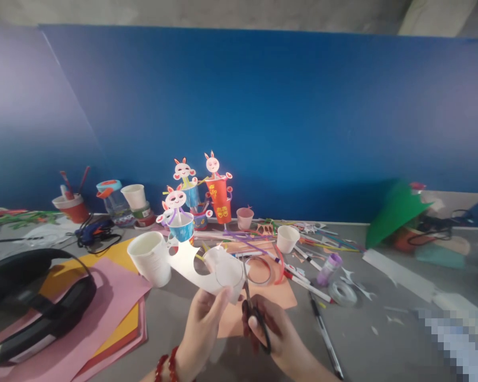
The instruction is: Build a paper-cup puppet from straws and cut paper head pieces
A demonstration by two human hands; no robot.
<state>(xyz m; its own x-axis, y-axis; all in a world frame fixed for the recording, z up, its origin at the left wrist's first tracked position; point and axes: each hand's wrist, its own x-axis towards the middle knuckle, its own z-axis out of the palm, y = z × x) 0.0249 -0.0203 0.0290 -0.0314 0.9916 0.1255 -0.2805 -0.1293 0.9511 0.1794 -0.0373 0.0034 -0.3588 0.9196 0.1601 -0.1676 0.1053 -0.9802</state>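
My left hand point(207, 317) pinches a piece of white paper point(228, 271) between thumb and fingers. The paper has a drawn outline and a round cut-out along its upper edge. In my right hand point(276, 326) is a pair of scissors point(258, 321), its black handles around my fingers. The blades point up and meet the paper's right edge; I cannot tell how far they are apart. Beyond the paper stand a blue paper cup point(182, 229) with a rabbit figure point(176, 199) and stacked red paper cups point(218, 193) with another rabbit figure point(212, 164).
Headphones point(40, 313) lie on coloured paper sheets point(111, 297) at left, near a white cup point(150, 259). A black pen point(325, 337), a purple glue stick point(330, 269), clear tape point(343, 293) and several markers lie at right. A blue wall panel point(287, 122) stands behind the table.
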